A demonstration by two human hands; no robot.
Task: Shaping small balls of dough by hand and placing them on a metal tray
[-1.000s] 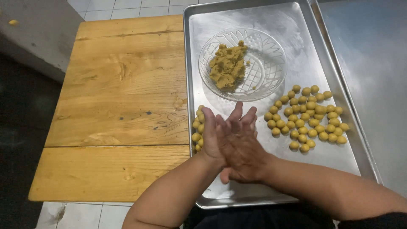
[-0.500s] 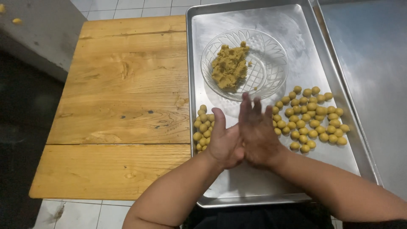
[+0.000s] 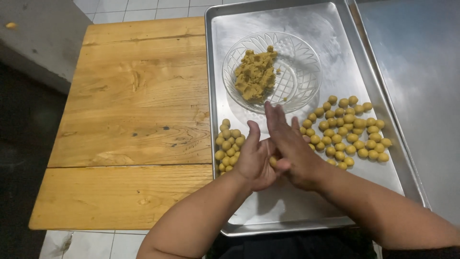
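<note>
The left hand (image 3: 255, 158) and right hand (image 3: 292, 148) pressed a small dough ball (image 3: 273, 161) between flat palms above the tray (image 3: 306, 206); light, even circling pressure would keep it round

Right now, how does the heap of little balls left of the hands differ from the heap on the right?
The left heap is small and tightly packed along the tray edge; the right heap holds many more balls, spread wider and looser. The left heap touches the left hand; the right heap lies behind the right hand. Both are yellowish, round, alike in size.
</note>
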